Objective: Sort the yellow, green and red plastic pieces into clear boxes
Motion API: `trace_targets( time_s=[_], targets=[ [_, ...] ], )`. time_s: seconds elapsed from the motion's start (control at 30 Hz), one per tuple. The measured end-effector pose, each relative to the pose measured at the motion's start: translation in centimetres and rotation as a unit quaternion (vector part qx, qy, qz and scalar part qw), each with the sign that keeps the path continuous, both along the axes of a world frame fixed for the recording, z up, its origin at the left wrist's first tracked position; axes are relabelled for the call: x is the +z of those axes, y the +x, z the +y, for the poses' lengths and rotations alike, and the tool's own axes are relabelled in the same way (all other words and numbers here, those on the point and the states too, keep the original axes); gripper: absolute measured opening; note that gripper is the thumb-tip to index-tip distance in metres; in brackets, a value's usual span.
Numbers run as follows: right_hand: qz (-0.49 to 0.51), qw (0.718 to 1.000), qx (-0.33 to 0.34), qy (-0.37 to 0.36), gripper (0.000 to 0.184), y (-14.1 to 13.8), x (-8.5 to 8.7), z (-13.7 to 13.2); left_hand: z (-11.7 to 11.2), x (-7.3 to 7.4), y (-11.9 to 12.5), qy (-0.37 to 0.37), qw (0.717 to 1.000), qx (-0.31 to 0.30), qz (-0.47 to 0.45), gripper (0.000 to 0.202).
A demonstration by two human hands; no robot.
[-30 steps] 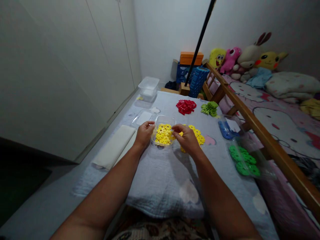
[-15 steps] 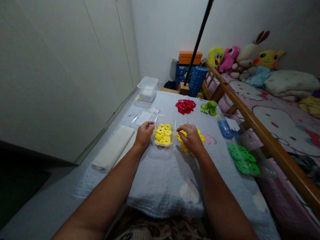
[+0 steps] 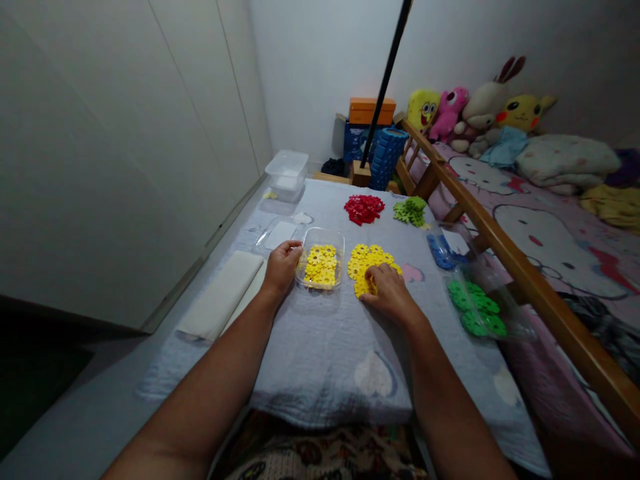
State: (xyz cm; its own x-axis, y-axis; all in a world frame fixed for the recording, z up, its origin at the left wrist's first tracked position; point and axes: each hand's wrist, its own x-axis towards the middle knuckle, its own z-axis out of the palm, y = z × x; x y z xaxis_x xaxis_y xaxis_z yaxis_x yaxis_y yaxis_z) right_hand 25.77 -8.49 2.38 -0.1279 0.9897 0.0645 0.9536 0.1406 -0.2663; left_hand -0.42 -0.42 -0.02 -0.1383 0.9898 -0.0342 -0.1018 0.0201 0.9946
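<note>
On the cloth-covered worktop (image 3: 325, 360), the clear container (image 3: 323, 235), part-filled with yellow flower-shaped pieces (image 3: 321, 267), is held at its left edge by the left hand (image 3: 282, 268), fingers drawn close together. To the container's right, a loose yellow pile (image 3: 370, 257) is touched by the right hand (image 3: 393, 292). The right fingers are curled with a small gap; whether a piece is gripped cannot be told.
</note>
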Motion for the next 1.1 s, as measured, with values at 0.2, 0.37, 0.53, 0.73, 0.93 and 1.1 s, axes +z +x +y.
trace_targets(
  time_s=[0.2, 0.37, 0.53, 0.73, 0.93, 1.1],
  targets=[
    [0.011, 1.000, -0.007, 0.012, 0.020, 0.3, -0.5, 0.5, 0.2, -0.3, 0.0, -0.002, 1.000, 0.000, -0.005, 0.043],
    [0.060, 0.998, -0.015, 0.008, 0.017, 0.5, -0.5, 0.9, 0.1, -0.3, 0.1, -0.001, 1.000, 0.000, -0.005, 0.043],
    [0.199, 0.979, -0.022, -0.028, 0.007, 1.2, 0.6, 0.9, 0.2, -0.4, 0.0, 0.001, 1.000, -0.001, -0.007, 0.041],
    [0.344, 0.939, -0.006, -0.010, 0.008, -0.3, 3.4, 1.6, 0.2, -0.5, 0.0, 0.002, 1.000, -0.008, -0.014, 0.041],
    [0.257, 0.965, 0.035, 0.027, 0.010, -5.2, 3.9, 3.5, 0.3, -0.7, -0.1, 0.005, 1.000, -0.004, -0.005, 0.040],
    [0.125, 0.991, 0.031, 0.043, 0.017, -7.1, 2.9, 4.1, 0.1, -0.4, 0.0, 0.006, 1.000, -0.008, -0.015, 0.040]
  ],
)
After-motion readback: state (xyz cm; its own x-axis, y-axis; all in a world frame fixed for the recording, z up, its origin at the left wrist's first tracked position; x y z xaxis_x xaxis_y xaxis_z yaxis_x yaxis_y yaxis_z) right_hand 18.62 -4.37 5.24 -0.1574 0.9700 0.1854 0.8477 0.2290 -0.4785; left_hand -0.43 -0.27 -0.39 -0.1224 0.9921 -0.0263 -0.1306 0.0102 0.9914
